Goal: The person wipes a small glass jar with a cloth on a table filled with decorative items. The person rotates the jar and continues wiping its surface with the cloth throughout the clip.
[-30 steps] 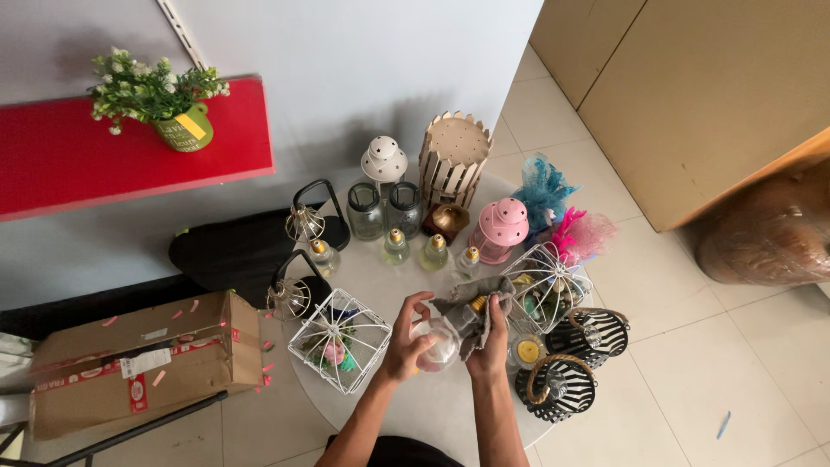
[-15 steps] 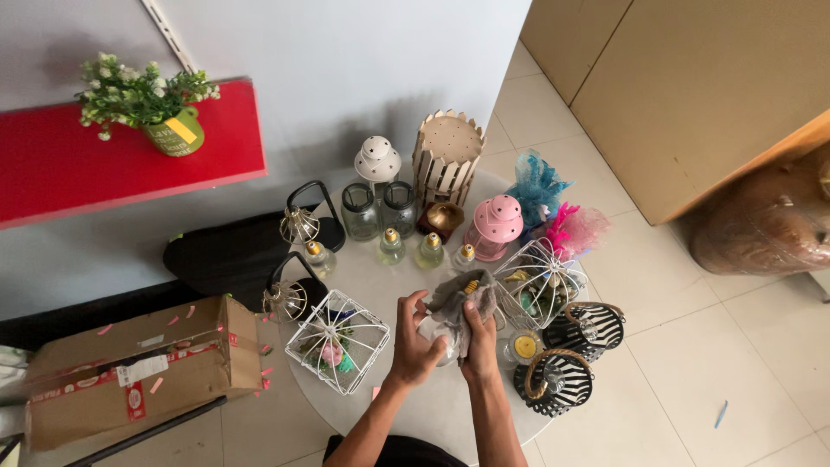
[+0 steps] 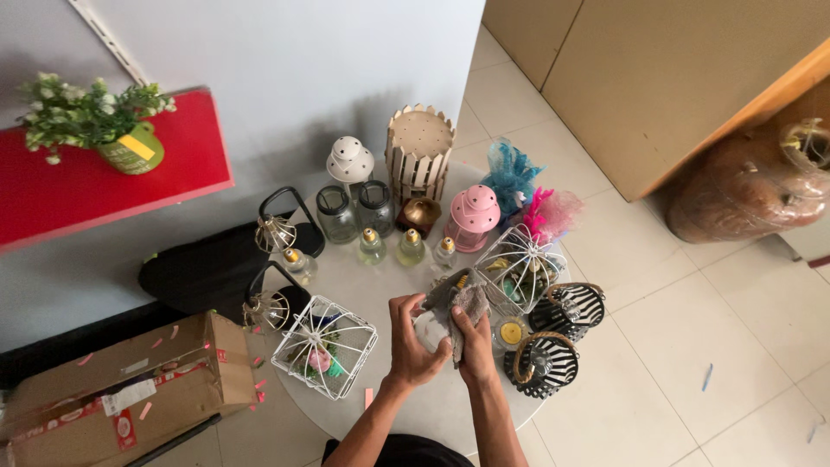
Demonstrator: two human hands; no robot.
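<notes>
Your left hand (image 3: 413, 346) grips the clear bulb-shaped bottle (image 3: 430, 327) from the side, and your right hand (image 3: 474, 342) presses the grey cloth (image 3: 462, 300) against it, so both hands are together over the round white table (image 3: 415, 406). Just left sits a white wire cage (image 3: 325, 346); right, two striped black lanterns (image 3: 553, 342).

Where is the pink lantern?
In the head view, the pink lantern stands at the far right side of the round table, between the small brown bell-shaped piece and the blue and pink feathers.
</notes>
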